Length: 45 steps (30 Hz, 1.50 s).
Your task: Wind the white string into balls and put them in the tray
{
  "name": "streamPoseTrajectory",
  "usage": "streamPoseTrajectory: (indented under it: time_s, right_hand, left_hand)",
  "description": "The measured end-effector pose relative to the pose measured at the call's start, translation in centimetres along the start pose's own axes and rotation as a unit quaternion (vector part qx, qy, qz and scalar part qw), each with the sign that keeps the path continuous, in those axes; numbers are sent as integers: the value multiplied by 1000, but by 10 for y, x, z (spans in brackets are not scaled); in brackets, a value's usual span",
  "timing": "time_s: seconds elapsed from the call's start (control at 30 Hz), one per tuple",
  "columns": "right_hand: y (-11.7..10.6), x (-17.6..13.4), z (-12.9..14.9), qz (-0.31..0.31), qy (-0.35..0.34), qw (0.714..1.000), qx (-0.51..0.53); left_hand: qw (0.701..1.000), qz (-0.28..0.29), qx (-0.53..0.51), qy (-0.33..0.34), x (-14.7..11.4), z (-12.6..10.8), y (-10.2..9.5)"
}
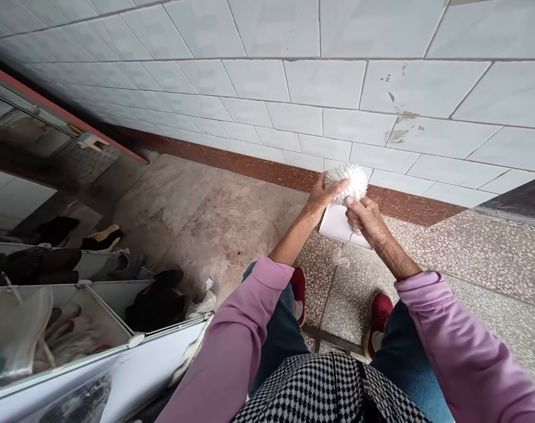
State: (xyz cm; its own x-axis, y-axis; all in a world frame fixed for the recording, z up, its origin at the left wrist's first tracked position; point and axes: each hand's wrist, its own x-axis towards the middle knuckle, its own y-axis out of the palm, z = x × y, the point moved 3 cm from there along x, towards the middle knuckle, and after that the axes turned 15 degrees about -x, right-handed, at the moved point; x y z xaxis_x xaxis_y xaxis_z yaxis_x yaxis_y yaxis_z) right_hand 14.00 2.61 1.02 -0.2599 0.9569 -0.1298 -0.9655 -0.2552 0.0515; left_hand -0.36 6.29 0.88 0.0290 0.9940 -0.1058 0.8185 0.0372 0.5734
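A white fluffy pom-pom (347, 179) with a ruffled surface is held out in front of me, near the wall's base. My left hand (326, 192) grips it from the left, thumb pressed across its front. At its lower right edge, my right hand (367, 220) is closed with curled fingers, pinching the pom-pom's rim or a strand of it; the exact grip is hidden. Under the hands lies a flat white sheet or box lid (335, 222) on the floor. A small translucent white scrap (340, 258) rests nearer my feet.
A white tiled wall (311, 82) with a brown skirting (249, 169) stands ahead. To my left is a white divided bin (161, 346) containing dark cloth items and plastic bags. A black shoe (102, 239) with a pale sole lies behind it. Speckled stone flooring (491, 264) extends rightward.
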Motion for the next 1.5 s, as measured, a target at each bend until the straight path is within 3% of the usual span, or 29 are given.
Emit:
streamPoseTrajectory:
  time_s: [0.23, 0.37, 0.53, 0.63, 0.8, 0.9, 1.1, 1.33, 1.43, 1.5]
  right_hand:
    - [11, 8, -4, -18, -15, 1000, -15]
    - [8, 7, -13, -33, -22, 993, -109]
    - [1, -7, -3, 15, -112, 946, -305]
    - [-8, -18, 12, 31, -152, 924, -348]
    - [-41, -27, 36, -30, -184, 919, -348]
    - [-59, -31, 43, -64, -183, 914, -356]
    - [-79, -35, 46, -102, -176, 920, -336]
    - [-86, -31, 40, -104, -152, 943, -276]
    - [-82, -26, 37, -109, -138, 964, -200]
    - [-78, -23, 32, -117, -122, 975, -141]
  left_hand:
    - [996, -44, -75, 13, -8, 27, 6]
    - [992, -53, -117, 17, -9, 24, 8]
    - [991, -87, -96, 26, -6, 12, 2]
    - [992, -106, -53, 34, -4, 12, -5]
    - [997, -40, 67, 18, 0, 19, -6]
    - [995, 21, 98, -30, -2, 25, -1]
    - [979, 110, 29, -168, -15, 28, 10]
    - [951, 195, 23, -238, -23, 25, 14]
    - [953, 190, -9, -237, -22, 28, 14]
    - [963, 153, -31, -218, -20, 32, 12]
